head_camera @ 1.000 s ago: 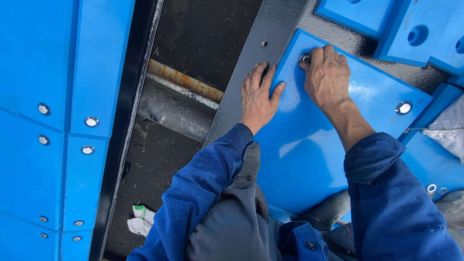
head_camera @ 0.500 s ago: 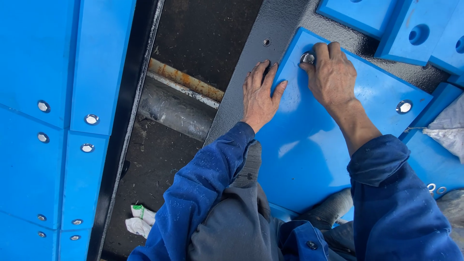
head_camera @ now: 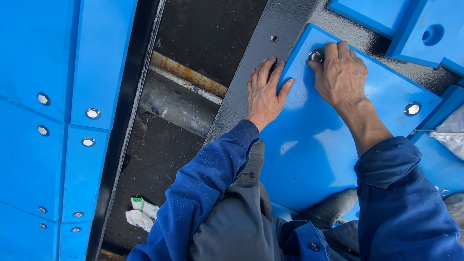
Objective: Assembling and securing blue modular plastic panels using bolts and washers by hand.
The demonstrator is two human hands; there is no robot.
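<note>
The left hand [head_camera: 263, 94] lies flat and open on the left edge of a big blue panel [head_camera: 314, 145], with the fingers spread; part of the fingers rests on the dark grey metal beam [head_camera: 241, 87] under the panel, so this hand holds nothing. The right hand [head_camera: 340, 72] is on the upper corner of the same panel, and its fingertips close around a shiny metal bolt head [head_camera: 315, 56] that sits in a hole of the panel; the grip is closed on this bolt head. A second bolt with washer [head_camera: 412, 108] sits near the right corner of the panel, well apart from both hands. The panel lies tilted across the beam, in front of the person, and both arms wear dark blue sleeves [head_camera: 203, 188].

Left of the beam there is a dark open gap, and a rusty pipe [head_camera: 186, 75] runs across it. On the ground of the gap lies a crumpled white cloth [head_camera: 140, 212]. At the far left, more blue panels [head_camera: 58, 96] are fixed with round bolts. At the top right other blue blocks [head_camera: 430, 34] lie, one with a round hole
</note>
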